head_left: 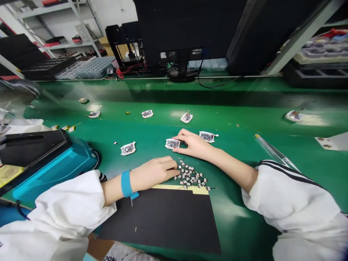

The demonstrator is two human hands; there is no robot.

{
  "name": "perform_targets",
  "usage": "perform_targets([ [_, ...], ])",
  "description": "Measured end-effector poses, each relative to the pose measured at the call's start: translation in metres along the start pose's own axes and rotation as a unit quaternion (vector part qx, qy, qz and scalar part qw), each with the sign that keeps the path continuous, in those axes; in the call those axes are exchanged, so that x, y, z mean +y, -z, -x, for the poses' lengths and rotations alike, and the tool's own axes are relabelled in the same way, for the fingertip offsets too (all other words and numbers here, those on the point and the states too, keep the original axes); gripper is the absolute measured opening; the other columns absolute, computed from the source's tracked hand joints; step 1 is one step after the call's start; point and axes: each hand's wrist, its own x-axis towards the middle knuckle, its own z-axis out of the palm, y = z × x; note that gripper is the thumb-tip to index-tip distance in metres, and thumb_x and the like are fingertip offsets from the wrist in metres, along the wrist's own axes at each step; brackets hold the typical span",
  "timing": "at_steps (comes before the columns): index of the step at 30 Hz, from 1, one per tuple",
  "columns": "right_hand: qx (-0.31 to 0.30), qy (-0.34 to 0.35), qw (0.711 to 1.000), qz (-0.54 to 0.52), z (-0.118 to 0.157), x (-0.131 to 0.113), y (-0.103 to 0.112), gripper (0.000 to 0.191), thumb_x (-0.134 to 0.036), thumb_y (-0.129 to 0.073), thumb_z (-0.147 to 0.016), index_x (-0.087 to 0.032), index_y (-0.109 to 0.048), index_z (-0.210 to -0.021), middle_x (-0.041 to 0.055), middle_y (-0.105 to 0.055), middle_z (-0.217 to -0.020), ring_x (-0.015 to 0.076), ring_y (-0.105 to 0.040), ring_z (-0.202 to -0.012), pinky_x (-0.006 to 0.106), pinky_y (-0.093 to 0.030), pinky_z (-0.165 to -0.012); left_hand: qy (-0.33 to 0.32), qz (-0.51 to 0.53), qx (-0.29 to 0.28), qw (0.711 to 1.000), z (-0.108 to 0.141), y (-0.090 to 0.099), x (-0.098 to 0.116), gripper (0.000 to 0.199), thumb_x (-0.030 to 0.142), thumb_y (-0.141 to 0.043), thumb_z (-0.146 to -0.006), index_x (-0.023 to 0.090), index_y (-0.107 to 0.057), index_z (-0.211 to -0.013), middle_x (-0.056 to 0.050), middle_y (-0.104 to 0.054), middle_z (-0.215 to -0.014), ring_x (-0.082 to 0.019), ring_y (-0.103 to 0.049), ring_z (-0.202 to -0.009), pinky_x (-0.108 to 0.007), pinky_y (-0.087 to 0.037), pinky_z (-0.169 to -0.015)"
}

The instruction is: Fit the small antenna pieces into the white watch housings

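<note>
My right hand (191,144) grips a small white-framed circuit board (172,144) by its right side, thumb and fingers at its edges. My left hand (160,170), with a blue band (126,183) on the wrist, reaches to the left edge of a pile of small dark-and-silver components (191,175); its fingertips are bent together, and anything between them is too small to make out. Another white-framed board (207,136) lies just behind my right hand. One more board (128,148) rests to the left, beyond my left hand.
More boards lie farther back on the green table (244,123). A black sheet (163,221) with a yellow edge is in front. A teal and black device (59,163) stands at left, tweezers (274,150) at right, and a monitor (187,29) at the back.
</note>
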Motion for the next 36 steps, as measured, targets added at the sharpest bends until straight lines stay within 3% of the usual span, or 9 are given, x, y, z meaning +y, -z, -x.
perform_targets([
  [2, 0.001, 0.0, 1.0, -0.003, 0.0, 0.001, 0.0, 0.043, -0.043, -0.054, -0.074, -0.017, -0.055, -0.109, 0.0049, -0.048, -0.095, 0.0147, -0.051, -0.083, 0.027, -0.042, -0.076, 0.015, -0.02, -0.022, 0.999, -0.002, 0.002, 0.0, 0.024, 0.016, -0.033, -0.086, 0.014, -0.057, -0.092, -0.005, -0.057, -0.083, -0.016, -0.049, -0.078, -0.026, -0.042, -0.068],
  [4, 0.001, 0.001, 1.0, -0.005, -0.001, 0.002, 0.001, 0.044, -0.043, -0.055, -0.073, -0.017, -0.055, -0.108, 0.005, -0.049, -0.094, 0.0147, -0.051, -0.082, 0.027, -0.042, -0.075, 0.08, 0.003, -0.027, 0.996, -0.002, 0.004, 0.0, 0.02, 0.019, -0.038, -0.085, 0.015, -0.057, -0.084, -0.003, -0.056, -0.078, -0.015, -0.049, -0.073, -0.026, -0.041, -0.065],
  [8, -0.008, 0.01, 1.0, -0.012, -0.005, 0.003, 0.001, 0.048, -0.048, -0.056, -0.071, -0.018, -0.055, -0.109, 0.0043, -0.05, -0.094, 0.0145, -0.051, -0.08, 0.026, -0.041, -0.07, 0.244, 0.08, 0.004, 0.966, 0.006, 0.002, -0.003, 0.011, 0.022, -0.051, -0.078, 0.015, -0.052, -0.069, 0.002, -0.053, -0.064, -0.011, -0.048, -0.062, -0.022, -0.038, -0.058],
  [13, -0.009, 0.017, 1.0, -0.015, -0.01, 0.001, -0.002, 0.042, -0.047, -0.045, -0.079, -0.018, -0.055, -0.107, 0.0054, -0.052, -0.094, 0.0146, -0.051, -0.079, 0.026, -0.04, -0.07, 0.335, 0.097, 0.04, 0.936, 0.027, -0.002, -0.013, 0.018, 0.03, -0.047, -0.081, 0.015, -0.051, -0.072, 0.002, -0.052, -0.065, -0.01, -0.049, -0.06, -0.02, -0.038, -0.053],
  [17, 0.011, 0.022, 0.999, -0.021, -0.012, 0.001, -0.003, 0.033, -0.036, -0.04, -0.084, -0.015, -0.056, -0.104, 0.0063, -0.053, -0.089, 0.0145, -0.052, -0.079, 0.027, -0.041, -0.07, 0.283, 0.144, 0.06, 0.946, 0.041, -0.001, -0.017, 0.017, 0.02, -0.041, -0.084, 0.018, -0.051, -0.099, -0.002, -0.056, -0.098, -0.01, -0.053, -0.087, -0.021, -0.043, -0.077],
  [20, 0.033, 0.022, 0.999, -0.024, -0.013, 0.002, -0.006, 0.026, -0.024, -0.039, -0.084, -0.013, -0.059, -0.098, 0.0065, -0.054, -0.088, 0.0146, -0.051, -0.08, 0.027, -0.042, -0.073, 0.214, 0.139, 0.052, 0.966, 0.044, -0.001, -0.019, 0.021, 0.018, -0.04, -0.085, 0.018, -0.051, -0.103, -0.001, -0.056, -0.105, -0.011, -0.05, -0.098, -0.024, -0.041, -0.087],
  [25, 0.04, -0.003, 0.999, -0.02, -0.01, -0.001, -0.006, 0.028, -0.019, -0.036, -0.084, -0.011, -0.059, -0.098, 0.0082, -0.052, -0.091, 0.0159, -0.051, -0.085, 0.03, -0.041, -0.08, 0.178, 0.055, 0.076, 0.979, 0.037, -0.005, -0.014, 0.019, 0.026, -0.043, -0.084, 0.014, -0.057, -0.089, -0.003, -0.061, -0.092, -0.014, -0.055, -0.085, -0.026, -0.046, -0.077],
  [31, -0.035, 0.022, 0.999, -0.019, 0.002, 0.0, 0.001, 0.048, -0.035, -0.052, -0.077, -0.012, -0.045, -0.119, 0.0092, -0.045, -0.105, 0.0159, -0.05, -0.085, 0.032, -0.045, -0.079, 0.125, 0.007, 0.063, 0.99, 0.034, -0.003, -0.02, 0.018, 0.016, -0.04, -0.084, 0.012, -0.054, -0.095, -0.004, -0.06, -0.087, -0.014, -0.056, -0.079, -0.025, -0.048, -0.071],
  [36, -0.025, 0.037, 0.998, -0.038, -0.006, -0.004, -0.008, 0.04, -0.032, -0.053, -0.077, -0.017, -0.049, -0.114, 0.0067, -0.048, -0.103, 0.0161, -0.05, -0.092, 0.031, -0.043, -0.083, 0.163, 0.025, 0.167, 0.972, 0.029, -0.001, -0.038, 0.017, 0.014, -0.043, -0.083, 0.014, -0.056, -0.093, -0.003, -0.06, -0.089, -0.012, -0.055, -0.08, -0.023, -0.048, -0.072],
])
